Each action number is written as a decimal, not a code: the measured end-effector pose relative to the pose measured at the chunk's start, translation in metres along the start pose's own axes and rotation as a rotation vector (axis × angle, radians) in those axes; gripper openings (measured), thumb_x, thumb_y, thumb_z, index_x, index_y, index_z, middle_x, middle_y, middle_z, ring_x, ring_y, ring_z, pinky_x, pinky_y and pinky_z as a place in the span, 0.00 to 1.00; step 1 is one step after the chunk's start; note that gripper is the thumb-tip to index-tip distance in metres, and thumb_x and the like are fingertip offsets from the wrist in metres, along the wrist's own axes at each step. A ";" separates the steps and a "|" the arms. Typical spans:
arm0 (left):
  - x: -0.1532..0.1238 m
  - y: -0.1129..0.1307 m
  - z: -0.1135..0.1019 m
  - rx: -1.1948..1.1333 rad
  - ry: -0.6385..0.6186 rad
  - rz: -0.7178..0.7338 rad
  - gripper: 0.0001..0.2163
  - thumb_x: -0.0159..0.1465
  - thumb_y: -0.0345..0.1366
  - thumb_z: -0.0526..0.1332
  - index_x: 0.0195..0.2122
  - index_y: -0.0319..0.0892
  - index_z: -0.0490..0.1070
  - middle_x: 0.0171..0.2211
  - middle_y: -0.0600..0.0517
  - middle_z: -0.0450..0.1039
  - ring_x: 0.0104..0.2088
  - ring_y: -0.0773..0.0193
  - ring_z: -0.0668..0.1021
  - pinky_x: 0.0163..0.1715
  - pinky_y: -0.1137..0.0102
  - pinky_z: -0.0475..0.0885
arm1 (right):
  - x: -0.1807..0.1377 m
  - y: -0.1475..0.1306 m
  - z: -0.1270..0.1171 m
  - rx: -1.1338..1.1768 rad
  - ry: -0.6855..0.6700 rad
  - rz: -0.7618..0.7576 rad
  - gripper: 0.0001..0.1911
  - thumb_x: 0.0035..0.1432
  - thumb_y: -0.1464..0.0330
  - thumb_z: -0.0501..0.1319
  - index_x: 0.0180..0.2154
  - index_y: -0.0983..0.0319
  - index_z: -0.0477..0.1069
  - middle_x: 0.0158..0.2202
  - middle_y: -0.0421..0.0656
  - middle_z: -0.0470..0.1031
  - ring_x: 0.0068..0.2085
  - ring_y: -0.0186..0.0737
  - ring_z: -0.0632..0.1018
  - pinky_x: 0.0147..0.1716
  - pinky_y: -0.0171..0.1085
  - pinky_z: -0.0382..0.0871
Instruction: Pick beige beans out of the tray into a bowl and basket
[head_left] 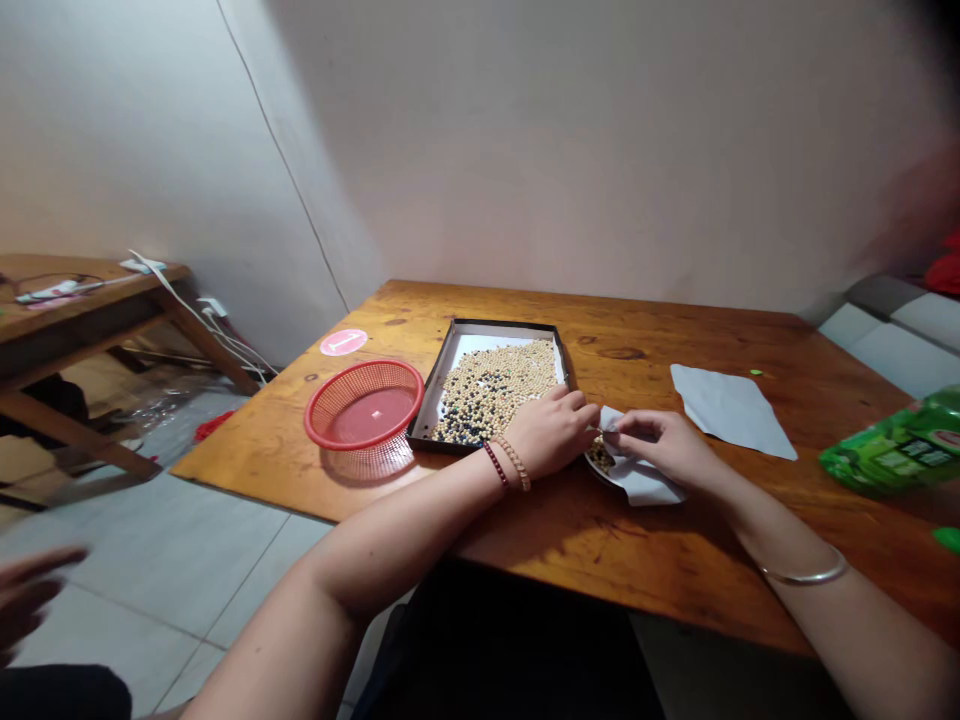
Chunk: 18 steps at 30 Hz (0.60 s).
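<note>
A dark rectangular tray [442, 372] on the wooden table [525, 540] holds a heap of pale and dark beads [495, 390]. My left hand [551, 430], with bead bracelets at the wrist, rests at the tray's near right corner, fingers curled in a pinch. Just to its right my right hand [664, 445] is also closed in a pinch, fingertips nearly meeting those of the left. What the fingers hold is too small to make out. Under my right hand lies a small dish lined with white paper [645, 482] holding a few beads.
A red mesh basket [364, 405] sits left of the tray, a pink round sticker [343, 342] behind it. A white paper sheet [731, 410] lies to the right, a green packet [896, 450] at the right edge. Another person's hand [30, 590] shows at lower left.
</note>
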<state>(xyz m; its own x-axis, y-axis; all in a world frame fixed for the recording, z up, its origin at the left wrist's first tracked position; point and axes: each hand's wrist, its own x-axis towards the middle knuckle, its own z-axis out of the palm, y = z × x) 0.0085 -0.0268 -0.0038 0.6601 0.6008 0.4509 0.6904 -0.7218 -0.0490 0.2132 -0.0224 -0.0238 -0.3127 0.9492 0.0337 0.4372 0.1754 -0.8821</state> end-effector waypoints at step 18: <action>-0.006 0.008 -0.011 -0.072 -0.117 0.183 0.19 0.65 0.53 0.51 0.36 0.43 0.71 0.37 0.51 0.72 0.37 0.61 0.72 0.29 0.69 0.66 | 0.008 0.011 -0.002 0.015 0.082 -0.071 0.24 0.55 0.50 0.58 0.39 0.62 0.76 0.40 0.48 0.79 0.41 0.48 0.77 0.41 0.41 0.69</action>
<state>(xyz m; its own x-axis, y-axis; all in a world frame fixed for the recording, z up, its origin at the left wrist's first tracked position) 0.0072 -0.0402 0.0033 0.8049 0.4907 0.3335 0.5361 -0.8424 -0.0542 0.2173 -0.0123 -0.0325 -0.2718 0.9529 0.1343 0.4032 0.2395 -0.8832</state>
